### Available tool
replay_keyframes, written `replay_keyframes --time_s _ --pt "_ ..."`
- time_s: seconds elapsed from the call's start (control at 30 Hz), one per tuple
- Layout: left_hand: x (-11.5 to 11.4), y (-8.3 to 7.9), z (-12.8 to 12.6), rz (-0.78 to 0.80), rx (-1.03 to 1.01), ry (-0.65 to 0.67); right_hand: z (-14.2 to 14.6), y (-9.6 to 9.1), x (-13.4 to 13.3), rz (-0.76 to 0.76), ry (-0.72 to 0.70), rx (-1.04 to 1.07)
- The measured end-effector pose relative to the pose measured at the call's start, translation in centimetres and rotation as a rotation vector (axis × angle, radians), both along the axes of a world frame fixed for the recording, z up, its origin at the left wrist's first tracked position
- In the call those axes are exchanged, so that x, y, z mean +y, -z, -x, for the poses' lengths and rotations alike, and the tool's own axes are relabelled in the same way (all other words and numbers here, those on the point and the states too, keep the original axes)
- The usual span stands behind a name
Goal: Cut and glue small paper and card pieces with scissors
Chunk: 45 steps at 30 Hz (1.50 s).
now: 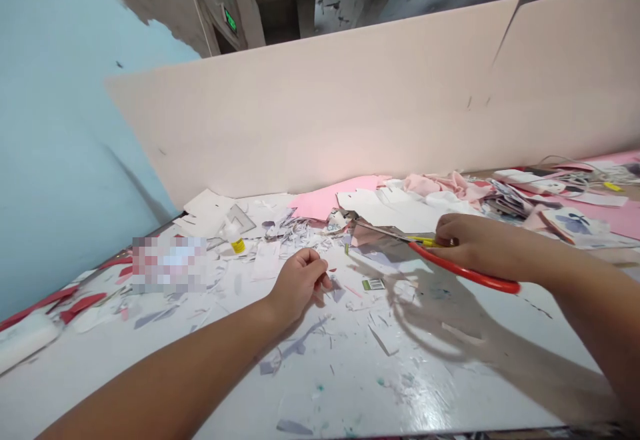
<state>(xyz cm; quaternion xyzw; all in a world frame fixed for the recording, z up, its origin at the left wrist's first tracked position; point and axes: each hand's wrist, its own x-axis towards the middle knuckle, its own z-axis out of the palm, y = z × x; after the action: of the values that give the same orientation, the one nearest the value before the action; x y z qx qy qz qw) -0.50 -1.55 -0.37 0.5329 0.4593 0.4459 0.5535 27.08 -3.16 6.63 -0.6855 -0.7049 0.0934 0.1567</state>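
Note:
My right hand (pixel 480 243) grips a pair of red-handled scissors (pixel 465 270), with the steel blades pointing left. The blade tips reach into a sheet of silvery reflective card (pixel 375 247), which lies on the white table (pixel 320 373). My left hand (pixel 300 283) rests just left of that sheet, fingers curled, with nothing visible in them. Paper snippets lie scattered around it, and a small barcode label (pixel 373 284) lies between my hands. Farther back, a small glue bottle with a yellow band (pixel 235 240) stands among the white paper scraps.
A tall pale card panel (pixel 320 107) stands along the table's far side, with a blue wall (pixel 65 160) at left. Pink paper (pixel 320 197) and piled printed sheets (pixel 510 200) lie along the back. Red offcuts (pixel 75 307) and a white roll (pixel 25 340) sit at the left edge.

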Motion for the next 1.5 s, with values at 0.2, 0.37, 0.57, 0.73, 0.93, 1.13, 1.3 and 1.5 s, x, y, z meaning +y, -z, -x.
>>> replay_keyframes --time_s 0.2,0.37,0.57,0.73,0.93,1.13,1.3,1.5 --pt "0.3 -0.3 0.0 -0.014 -0.085 -0.089 0.9 -0.2 -0.5 0.454 -0.222 0.640" --pt "0.7 -0.1 -0.1 -0.021 -0.143 -0.122 4.1 2.2 -0.3 0.319 -0.309 0.820" --pt "0.5 -0.4 -0.2 -0.054 -0.183 -0.125 5.8 3.5 -1.4 0.304 -0.196 0.390" --pt "0.1 -0.6 -0.1 -0.050 -0.224 -0.098 5.7 3.2 -2.1 0.275 -0.162 0.171" --pt "-0.2 -0.6 -0.2 -0.082 -0.195 -0.051 6.1 3.0 -2.1 0.288 -0.276 0.212" --pt "-0.4 -0.7 -0.6 -0.076 -0.145 -0.010 6.3 3.4 -1.9 0.248 -0.313 0.230" --pt "-0.5 -0.8 -0.6 -0.086 -0.124 -0.002 6.3 3.7 -1.8 0.204 -0.331 0.185" --pt "-0.5 -0.7 -0.5 -0.132 -0.092 0.009 6.6 3.8 -1.8 0.131 -0.301 0.058"
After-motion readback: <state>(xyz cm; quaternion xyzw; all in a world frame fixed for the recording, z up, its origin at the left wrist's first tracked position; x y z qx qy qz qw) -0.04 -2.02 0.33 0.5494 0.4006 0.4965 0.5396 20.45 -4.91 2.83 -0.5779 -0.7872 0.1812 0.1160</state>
